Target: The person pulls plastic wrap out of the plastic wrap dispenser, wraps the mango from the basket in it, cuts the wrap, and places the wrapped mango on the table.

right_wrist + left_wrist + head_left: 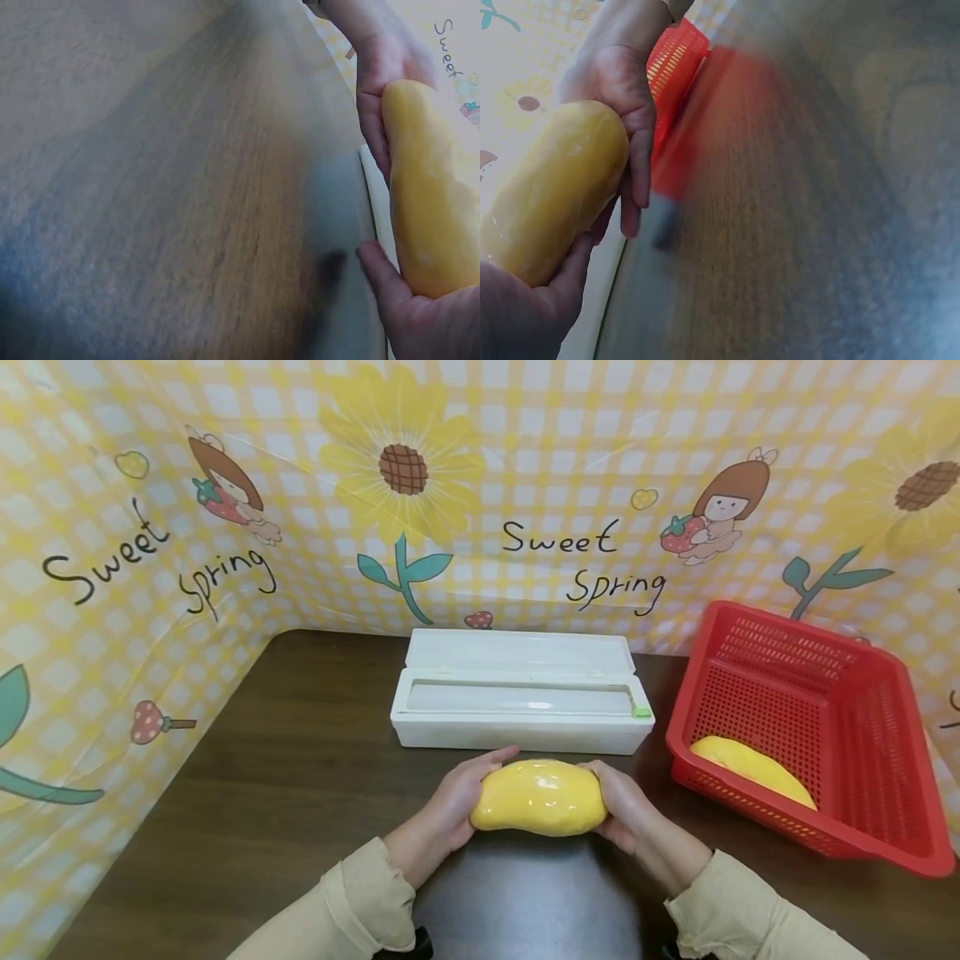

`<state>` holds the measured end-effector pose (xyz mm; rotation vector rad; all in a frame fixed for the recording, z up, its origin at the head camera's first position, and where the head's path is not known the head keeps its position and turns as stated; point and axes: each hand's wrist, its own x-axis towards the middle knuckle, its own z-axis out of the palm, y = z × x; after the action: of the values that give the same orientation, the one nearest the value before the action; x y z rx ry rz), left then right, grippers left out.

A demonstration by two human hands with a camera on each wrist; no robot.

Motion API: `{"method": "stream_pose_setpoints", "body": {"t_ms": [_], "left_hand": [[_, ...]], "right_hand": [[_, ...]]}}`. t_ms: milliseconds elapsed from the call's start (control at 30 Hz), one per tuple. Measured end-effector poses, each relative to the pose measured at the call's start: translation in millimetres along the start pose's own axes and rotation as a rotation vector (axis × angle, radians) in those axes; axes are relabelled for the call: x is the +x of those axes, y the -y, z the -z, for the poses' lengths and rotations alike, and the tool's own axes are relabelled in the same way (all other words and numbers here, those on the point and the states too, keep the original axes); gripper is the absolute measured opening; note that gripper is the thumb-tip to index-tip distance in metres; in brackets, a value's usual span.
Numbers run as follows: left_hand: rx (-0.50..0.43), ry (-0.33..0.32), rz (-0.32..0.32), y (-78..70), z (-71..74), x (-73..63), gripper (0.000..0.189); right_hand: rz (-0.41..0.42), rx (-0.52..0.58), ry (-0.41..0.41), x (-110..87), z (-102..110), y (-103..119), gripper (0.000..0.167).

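A glossy yellow mango-like fruit (538,797) lies crosswise between both hands, above the table's near middle. My left hand (459,797) grips its left end and my right hand (622,806) its right end. In the left wrist view, the right hand's fingers (640,169) reach under the far end of the fruit. In the right wrist view, the right thumb (381,274) lies along its near end. Just beyond the hands stands a long white cling film dispenser (517,735), lid raised, with a roll of clear film inside and a green tab (641,712) at its right.
To the right, a red perforated basket (885,752) contains another yellow fruit (750,768). Dark brown wood forms the table top (247,827). A yellow checked cloth (555,452) with flower prints hangs along the back and left side.
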<state>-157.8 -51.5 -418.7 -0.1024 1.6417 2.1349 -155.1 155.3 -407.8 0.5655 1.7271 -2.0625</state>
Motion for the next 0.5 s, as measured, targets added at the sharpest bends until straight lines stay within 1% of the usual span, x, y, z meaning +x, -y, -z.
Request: {"method": "stream_pose_setpoints", "body": {"t_ms": [100,167,233,333,367,433,500], "left_hand": [[0.003,0.011,-0.009,0.6,1.0,0.0,0.050],[-0.004,0.023,-0.008,0.6,1.8,0.0,0.052],[-0.024,0.059,0.003,0.3,2.4,0.1,0.054],[-0.046,0.142,0.033,-1.0,2.9,0.6,0.051],[-0.048,0.172,0.043,-1.6,3.0,0.9,0.052],[-0.043,0.217,0.058,-2.5,3.5,1.3,0.056],[-0.048,0.235,0.066,-2.7,4.1,1.6,0.056]], "right_hand": [[-0.010,0.018,0.020,-0.5,1.9,0.0,0.024],[-0.028,0.015,0.065,-0.3,3.3,0.1,0.025],[-0.047,0.010,0.144,0.0,4.9,0.3,0.030],[-0.069,0.008,0.258,0.9,7.3,0.6,0.037],[-0.074,0.009,0.285,1.0,8.1,0.6,0.039],[-0.080,0.012,0.305,0.8,9.1,0.3,0.037],[-0.087,0.015,0.279,-0.4,9.6,0.1,0.033]]}}
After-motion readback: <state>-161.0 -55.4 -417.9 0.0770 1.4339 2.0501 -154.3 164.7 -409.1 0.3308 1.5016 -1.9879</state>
